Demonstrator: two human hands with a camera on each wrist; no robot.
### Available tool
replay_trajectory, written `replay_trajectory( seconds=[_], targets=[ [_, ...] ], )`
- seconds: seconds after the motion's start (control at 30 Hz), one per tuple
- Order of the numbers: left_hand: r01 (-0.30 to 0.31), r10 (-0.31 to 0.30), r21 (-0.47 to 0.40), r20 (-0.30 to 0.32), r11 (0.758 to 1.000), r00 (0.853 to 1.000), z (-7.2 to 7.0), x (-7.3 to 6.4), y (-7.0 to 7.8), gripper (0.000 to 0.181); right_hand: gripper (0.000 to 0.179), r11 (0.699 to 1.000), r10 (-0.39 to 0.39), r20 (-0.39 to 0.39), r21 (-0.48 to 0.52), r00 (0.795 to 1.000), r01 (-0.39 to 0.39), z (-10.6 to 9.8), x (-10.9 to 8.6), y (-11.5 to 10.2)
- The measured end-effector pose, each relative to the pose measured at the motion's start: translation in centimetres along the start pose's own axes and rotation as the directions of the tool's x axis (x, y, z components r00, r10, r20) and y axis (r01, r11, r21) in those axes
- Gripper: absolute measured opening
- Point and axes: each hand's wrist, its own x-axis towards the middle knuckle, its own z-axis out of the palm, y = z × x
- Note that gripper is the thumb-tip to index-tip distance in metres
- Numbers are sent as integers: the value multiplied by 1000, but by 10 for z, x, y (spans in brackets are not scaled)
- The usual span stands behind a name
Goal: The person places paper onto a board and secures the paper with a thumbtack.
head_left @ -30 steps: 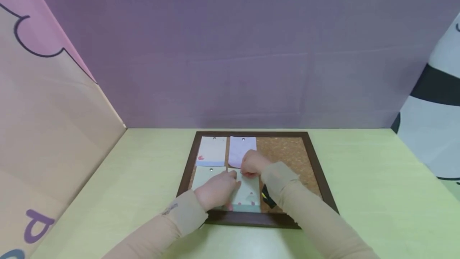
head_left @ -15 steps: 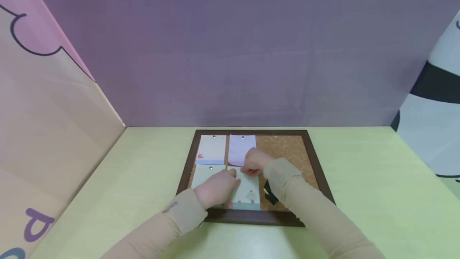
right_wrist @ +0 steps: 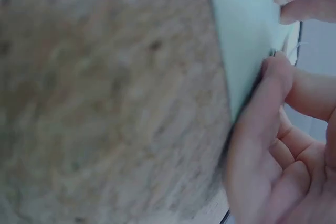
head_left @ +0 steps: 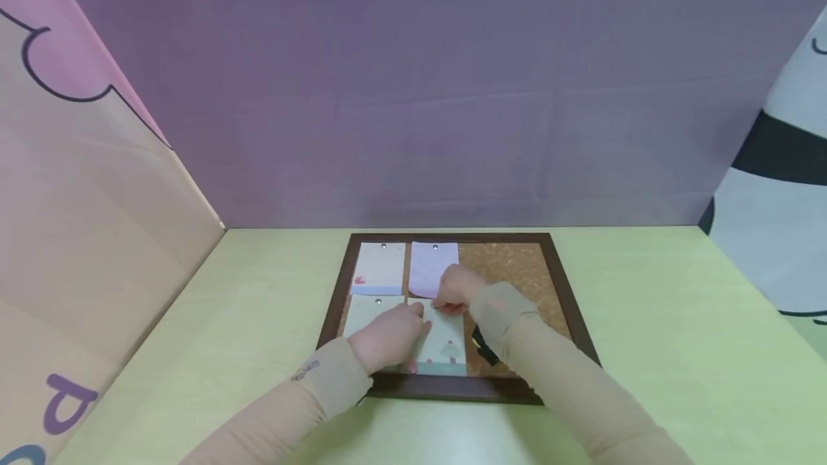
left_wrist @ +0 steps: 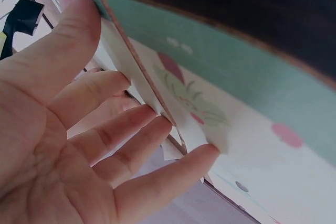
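A pale green note sheet [head_left: 447, 339] with small printed pictures lies on a cork board [head_left: 510, 268] in a dark brown frame. My left hand [head_left: 390, 336] rests on the sheet's left side; in the left wrist view its fingers [left_wrist: 152, 179] are spread and fairly straight, fingertips touching paper. At the sheet's top edge my right hand [head_left: 457, 287] pinches a small thumbtack [right_wrist: 273, 52], mostly hidden by thumb and forefinger. Several other sheets are tacked beside it: a white one [head_left: 380, 264], a lilac one [head_left: 431, 264] and a second pale green one [head_left: 365, 314], partly under my left hand.
A black and yellow object [head_left: 483, 347] sits on the cork beside my right wrist, partly hidden by it. Bare cork shows along the board's right side. The board lies on a pale yellow-green table [head_left: 665, 321], with a purple backdrop [head_left: 413, 128] behind.
My right hand has shifted very slightly along the sheet's top edge. The left hand stays in place, and the view has tilted a little.
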Motion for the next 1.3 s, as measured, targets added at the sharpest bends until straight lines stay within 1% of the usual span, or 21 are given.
replay_trajectory(
  seconds=[0.13,0.23,0.43,0.53,0.7,0.87,0.97,1.07,1.23,1.3],
  targets=[
    [6,-6,-2,10,1000,1000,0,1,0,62,30,995,42,-26,-86,999,-44,1,3,3],
    [16,-16,-4,28,1000,999,0,1,0,65,30,992,57,-33,-111,998,-60,0,5,3],
    [35,-34,-35,31,999,999,1,0,-1,67,30,983,30,-39,-182,999,-36,-1,5,2],
    [35,-34,-37,28,999,999,1,0,-1,67,33,982,32,-38,-186,999,-38,-1,4,3],
    [37,-36,-38,29,999,999,0,-1,0,67,38,980,13,-28,-197,1000,-19,-2,3,3],
    [31,-30,-27,26,999,999,-2,-3,0,67,39,985,-13,7,-174,1000,14,-4,2,6],
    [26,-26,-26,21,999,999,-2,-4,1,67,37,990,-38,48,-133,998,44,-8,1,9],
    [19,-18,-22,15,1000,1000,-2,-4,1,66,34,995,-59,98,-71,993,67,-13,-2,12],
    [22,-22,-47,5,999,1000,-3,-4,1,59,24,995,-103,192,28,976,100,-20,-7,15],
    [15,-15,-22,10,1000,1000,-4,-3,2,57,16,991,-133,234,34,963,128,-23,-8,17]
  ],
)
